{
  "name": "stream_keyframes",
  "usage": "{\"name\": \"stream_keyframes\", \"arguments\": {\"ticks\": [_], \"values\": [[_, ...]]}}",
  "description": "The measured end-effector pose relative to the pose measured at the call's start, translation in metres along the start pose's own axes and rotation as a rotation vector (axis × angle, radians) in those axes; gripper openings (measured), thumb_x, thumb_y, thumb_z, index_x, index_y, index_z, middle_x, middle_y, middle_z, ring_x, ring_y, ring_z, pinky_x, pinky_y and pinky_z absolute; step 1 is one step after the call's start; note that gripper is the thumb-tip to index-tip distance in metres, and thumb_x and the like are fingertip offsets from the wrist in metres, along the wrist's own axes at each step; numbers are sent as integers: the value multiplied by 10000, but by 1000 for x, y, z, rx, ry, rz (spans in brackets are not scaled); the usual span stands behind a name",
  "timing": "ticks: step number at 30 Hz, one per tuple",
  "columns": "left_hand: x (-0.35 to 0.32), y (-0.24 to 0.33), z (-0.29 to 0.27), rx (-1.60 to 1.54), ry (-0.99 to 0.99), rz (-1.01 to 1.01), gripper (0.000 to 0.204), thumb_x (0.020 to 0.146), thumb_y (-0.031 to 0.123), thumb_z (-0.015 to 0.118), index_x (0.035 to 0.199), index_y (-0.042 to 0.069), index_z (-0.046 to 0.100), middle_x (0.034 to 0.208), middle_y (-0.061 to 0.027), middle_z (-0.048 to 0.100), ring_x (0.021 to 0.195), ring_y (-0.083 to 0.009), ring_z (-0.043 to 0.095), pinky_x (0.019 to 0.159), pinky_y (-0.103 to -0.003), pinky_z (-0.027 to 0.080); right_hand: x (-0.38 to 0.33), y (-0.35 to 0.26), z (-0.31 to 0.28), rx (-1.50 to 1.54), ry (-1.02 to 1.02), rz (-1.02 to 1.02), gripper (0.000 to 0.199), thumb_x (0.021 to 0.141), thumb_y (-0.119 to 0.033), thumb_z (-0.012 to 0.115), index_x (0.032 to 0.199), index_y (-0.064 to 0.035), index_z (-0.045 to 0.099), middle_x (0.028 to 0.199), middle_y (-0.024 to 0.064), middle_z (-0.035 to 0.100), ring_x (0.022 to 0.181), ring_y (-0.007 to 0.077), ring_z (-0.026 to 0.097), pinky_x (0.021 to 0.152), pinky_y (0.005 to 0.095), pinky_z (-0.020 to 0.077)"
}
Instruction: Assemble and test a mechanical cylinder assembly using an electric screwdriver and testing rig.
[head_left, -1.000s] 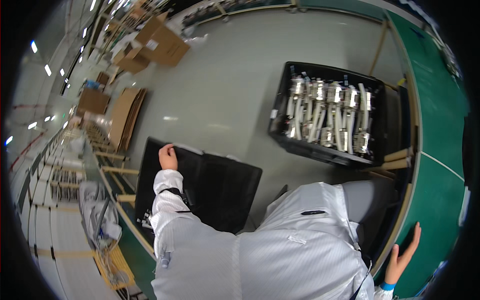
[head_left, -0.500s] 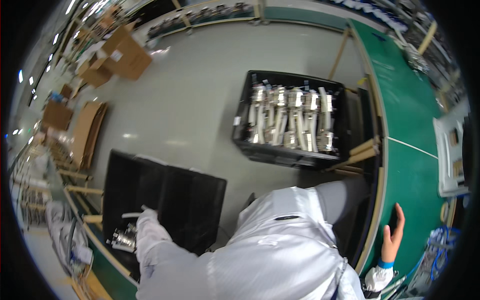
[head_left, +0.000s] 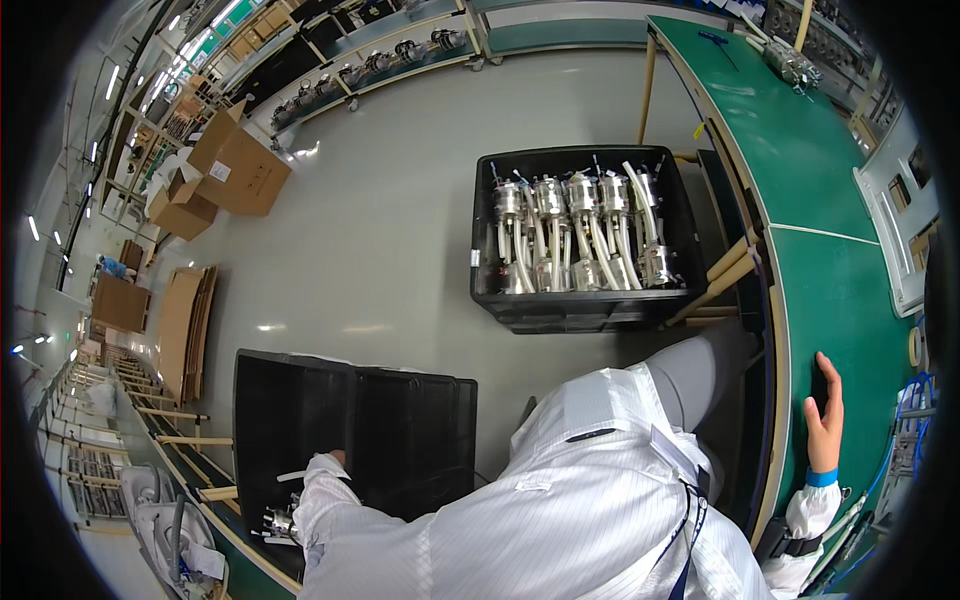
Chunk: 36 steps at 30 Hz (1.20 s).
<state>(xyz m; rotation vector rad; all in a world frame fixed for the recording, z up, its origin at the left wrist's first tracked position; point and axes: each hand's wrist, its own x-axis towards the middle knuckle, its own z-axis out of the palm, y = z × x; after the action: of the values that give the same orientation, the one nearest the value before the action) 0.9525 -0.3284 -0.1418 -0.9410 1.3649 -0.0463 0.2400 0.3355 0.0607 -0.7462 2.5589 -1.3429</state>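
Note:
At the lower left, my left arm reaches down to a black crate. Only a bit of my left hand shows past the white sleeve; its fingers are hidden. Right beside that sleeve is a silvery metal cylinder part, partly covered, with a pale tube near it. Whether my hand grips the part cannot be made out. On the right, my right hand is at the green worktop, open, thumb apart from the fingers, holding nothing.
A second black crate on the floor holds several metal cylinders with pale tubes. Cardboard boxes and flattened cardboard lie to the left. A white moulded frame and blue cables are along the worktop's right side.
The whole view has shifted, so the lower-left crate and my right hand appear farther right. My right hand keeps its open shape, and the left stays at the crate.

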Motion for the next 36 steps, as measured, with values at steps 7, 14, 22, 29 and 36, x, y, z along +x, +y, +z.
{"name": "stream_keyframes", "arguments": {"ticks": [7, 14, 22, 29, 36], "values": [[-5, 33, -38, -610, 342, -282, 404, 898, 394, 626, 1232, 169, 654, 1299, -127, 617, 1224, -306, 572, 981, -419, 492, -15, -11, 5, -98, 33, -6, 587, 904, -268, 597, 1391, 19, 437, 1472, 162, 437, 1406, 282, 358, 1174, 378, 219], [35, 59, -48, -852, 400, -234, 550, 900, 401, 620, 1349, 95, 541, 1319, -180, 593, 1245, -308, 556, 1012, -414, 462, -16, -8, 5, -126, 1, -69, 484, 896, -183, 560, 1339, -5, 481, 1486, 156, 422, 1403, 295, 356, 1174, 394, 216], [11, 123, -152, -1400, 453, -254, 568, 957, 433, 488, 1384, 59, 510, 1369, -198, 547, 1296, -313, 504, 1084, -402, 385, -37, 28, -10, -202, 29, -89, 449, 973, -177, 503, 1375, 16, 449, 1510, 133, 394, 1386, 271, 374, 1162, 379, 244], [85, 95, -60, -1577, 788, -155, 933, 753, 441, 757, 1483, 109, 281, 1319, -257, 545, 1257, -350, 519, 1080, -399, 380, -5, 40, -5, -60, -57, -111, 433, 954, -121, 502, 1360, 23, 457, 1507, 160, 388, 1391, 275, 368, 1163, 380, 245], [66, 103, -118, -1871, 792, 129, 1064, 671, 361, 808, 1489, 134, 166, 1306, -251, 523, 1215, -346, 536, 1075, -390, 372, -33, 13, -3, -144, 33, -88, 426, 892, -141, 542, 1289, 11, 510, 1476, 171, 428, 1378, 304, 385, 1155, 399, 255]]}}
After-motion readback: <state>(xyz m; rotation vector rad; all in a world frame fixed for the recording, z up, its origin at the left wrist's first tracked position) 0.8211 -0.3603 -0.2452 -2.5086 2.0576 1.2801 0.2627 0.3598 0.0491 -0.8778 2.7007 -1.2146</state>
